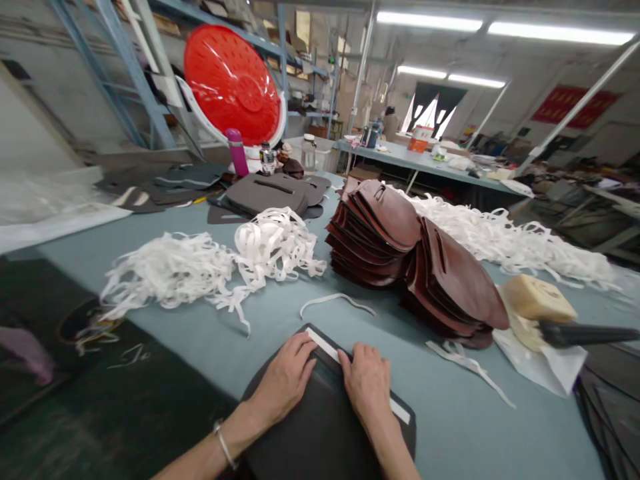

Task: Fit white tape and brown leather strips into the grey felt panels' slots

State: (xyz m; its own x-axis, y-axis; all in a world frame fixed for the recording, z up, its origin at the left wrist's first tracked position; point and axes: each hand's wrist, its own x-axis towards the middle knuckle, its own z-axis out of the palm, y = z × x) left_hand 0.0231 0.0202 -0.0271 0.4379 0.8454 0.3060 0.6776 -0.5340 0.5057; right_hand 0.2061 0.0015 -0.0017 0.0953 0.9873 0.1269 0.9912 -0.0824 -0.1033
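My left hand (283, 377) and my right hand (367, 387) rest side by side on a dark, rounded panel (320, 427) at the table's near edge. A white strip (320, 343) runs along the panel's upper edge, and the fingers of both hands lie on or beside it. A bracelet circles my left wrist. Ahead of my hands lie a loose white strip (337, 300) and a tangled heap of white strips (170, 273). Two stacks of brown leather panels (373, 227) stand further ahead and to the right.
The grey-blue table (450, 413) also holds more white strips (505, 240), grey panels (265, 193), and a cream block (537, 300) beside a black-handled tool (583, 335). A red round basket (230, 83) stands behind them. A person (390, 123) stands at a far table.
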